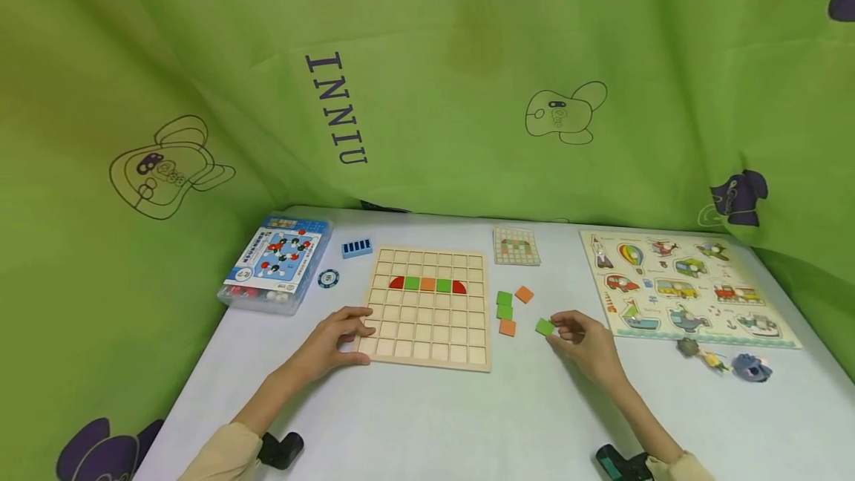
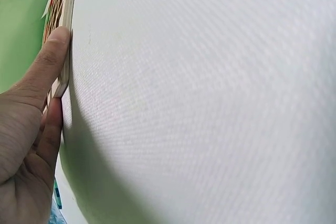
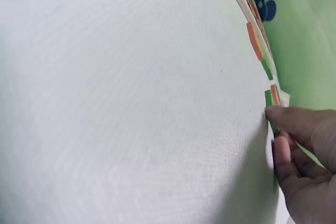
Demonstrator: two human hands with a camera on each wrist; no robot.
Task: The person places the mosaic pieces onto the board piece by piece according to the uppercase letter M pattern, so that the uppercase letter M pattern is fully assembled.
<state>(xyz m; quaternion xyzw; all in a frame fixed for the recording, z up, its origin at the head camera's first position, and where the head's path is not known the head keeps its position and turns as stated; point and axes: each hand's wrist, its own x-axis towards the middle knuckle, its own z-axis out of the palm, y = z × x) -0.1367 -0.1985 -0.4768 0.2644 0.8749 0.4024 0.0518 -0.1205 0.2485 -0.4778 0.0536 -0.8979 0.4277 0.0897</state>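
A wooden grid board (image 1: 422, 332) lies in the middle of the table. Along one of its rows sit a red rounded piece (image 1: 397, 283), a green tile (image 1: 411, 283), an orange tile (image 1: 427, 284), another green tile and another red rounded piece. My left hand (image 1: 332, 341) holds the board's near left corner, thumb on one edge and fingers on the other, as the left wrist view shows. Right of the board, my right hand (image 1: 588, 347) pinches a green square tile (image 1: 544, 327) between thumb and fingers. Several loose green and orange tiles (image 1: 505, 312) lie between board and hand.
Behind the loose tiles is a patterned card (image 1: 516, 246). A vehicle puzzle board (image 1: 688, 288) lies at right, small figures (image 1: 751, 367) before it. At left are a boxed molecule set (image 1: 275, 262), a round chip (image 1: 328, 278) and a blue block (image 1: 357, 248). Green cloth surrounds the table.
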